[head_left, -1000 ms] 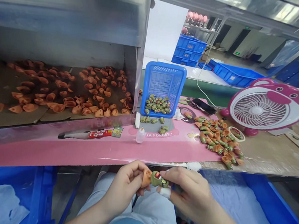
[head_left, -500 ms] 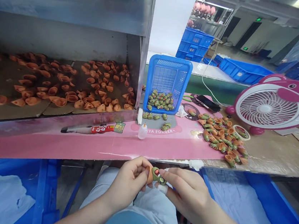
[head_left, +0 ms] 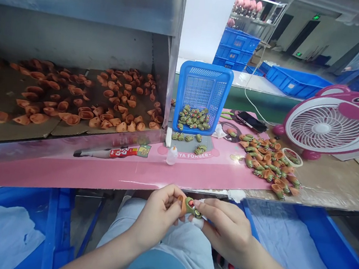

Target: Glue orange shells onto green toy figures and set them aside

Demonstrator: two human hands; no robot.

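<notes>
Over my lap, just off the table's front edge, my left hand (head_left: pixel 160 212) pinches an orange hollow cone-shaped piece (head_left: pixel 184 206). My right hand (head_left: pixel 225 226), white tape on its fingers, grips a green painted figure piece (head_left: pixel 190 205) with a red spot and an eye-like mark. The two pieces touch end to end between my fingertips; how deep they fit is hidden. Beyond my hands stands a small clear squeeze bottle (head_left: pixel 172 155) with an orange tip. Behind it a blue basket (head_left: pixel 206 68) leans up, holding several green pieces (head_left: pixel 194 118).
Many orange pieces (head_left: pixel 69 117) lie in the metal booth at left. A pile of green-and-orange pieces (head_left: pixel 269 162) sits at right, by a pink fan (head_left: pixel 336 120) and a phone (head_left: pixel 251 121). Blue bins with white cloth (head_left: pixel 293 246) flank my legs below the table.
Both hands stay almost in place, still holding the two pieces together. The view has shifted slightly, and the held pieces sit a little farther right in it.
</notes>
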